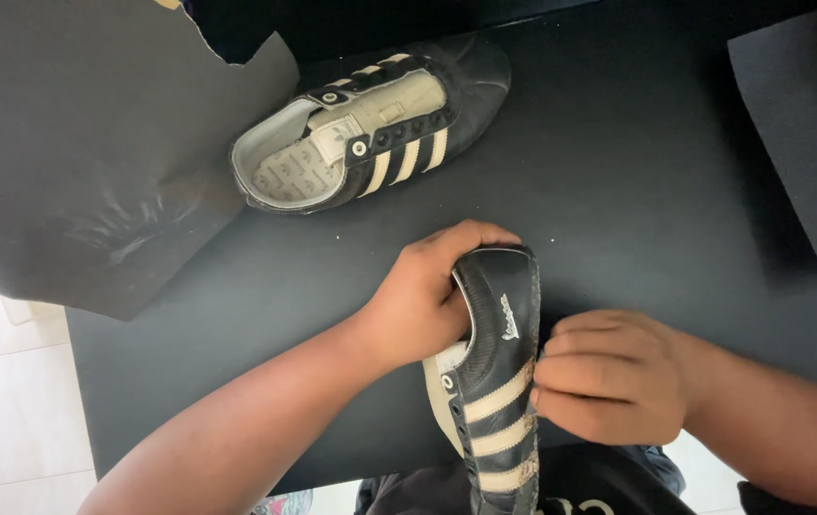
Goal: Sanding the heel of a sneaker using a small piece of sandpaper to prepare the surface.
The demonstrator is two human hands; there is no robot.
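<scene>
Both forearms are coming up from the bottom edge of the frame and meeting at a black shoe (497, 381) with cream stripes, held on its side in the lower centre. The left hand (428, 296) is wrapping around the toe end of that shoe, fingers curling over the top of the toe and thumb pressing against the near side, so it is closing firmly on it. The right hand (609, 377) is sitting as a loose fist against the striped side, fingertips pinching at the edge by the stripes; what exactly they are gripping there is hard to make out, possibly just the shoe's upper. The heel end is running off the bottom edge over dark clothing.

Beneath the hands, a black table (618, 191) is filling the middle of the frame. Well apart from the hands, in the upper centre, a second shoe (370, 129) of the same kind is lying on its sole with the pale insole showing and the toe pointing to the upper right. A large dark sheet (75, 162) with a torn edge is covering the upper left, touching the second shoe's heel. Another dark sheet (795, 124) is lying at the upper right. Pale floor tiles (8, 401) are showing at lower left.
</scene>
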